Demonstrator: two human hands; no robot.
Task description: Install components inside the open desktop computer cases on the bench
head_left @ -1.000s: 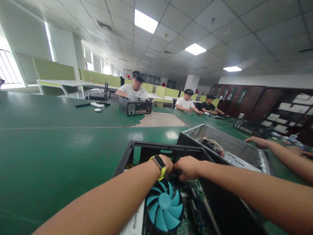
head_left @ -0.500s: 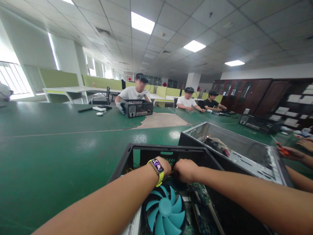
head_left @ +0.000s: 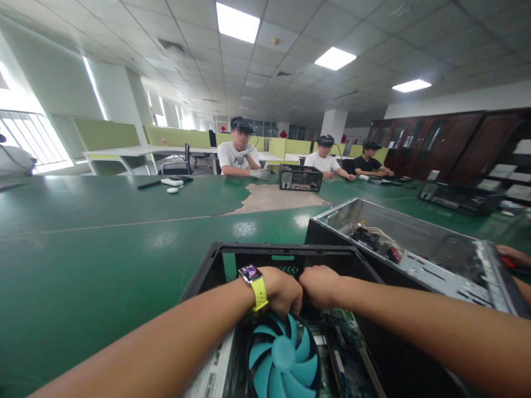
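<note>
An open black computer case [head_left: 332, 251] lies in front of me, with a teal fan [head_left: 284, 355] and circuit boards [head_left: 346, 345] inside. Both hands reach into its far part, close together behind the fan. My left hand [head_left: 284, 288], below a watch with a yellow-green strap [head_left: 259, 293], has its fingers curled down just above the fan's far edge. My right hand [head_left: 319, 284] is closed beside it, knuckles up. What the fingertips hold, if anything, is hidden.
A second open case [head_left: 440, 282] adjoins on the right, with a person's hand [head_left: 514, 255] beyond it. Across the green table [head_left: 124, 265], a person [head_left: 238, 155] sits near another case [head_left: 301, 178]; two more people sit farther right. A dark case [head_left: 456, 197] stands at the far right.
My left hand has come slightly nearer, toward the fan, and turned. The person opposite has let go of their case, which now stands farther right. The hand at far right has shifted.
</note>
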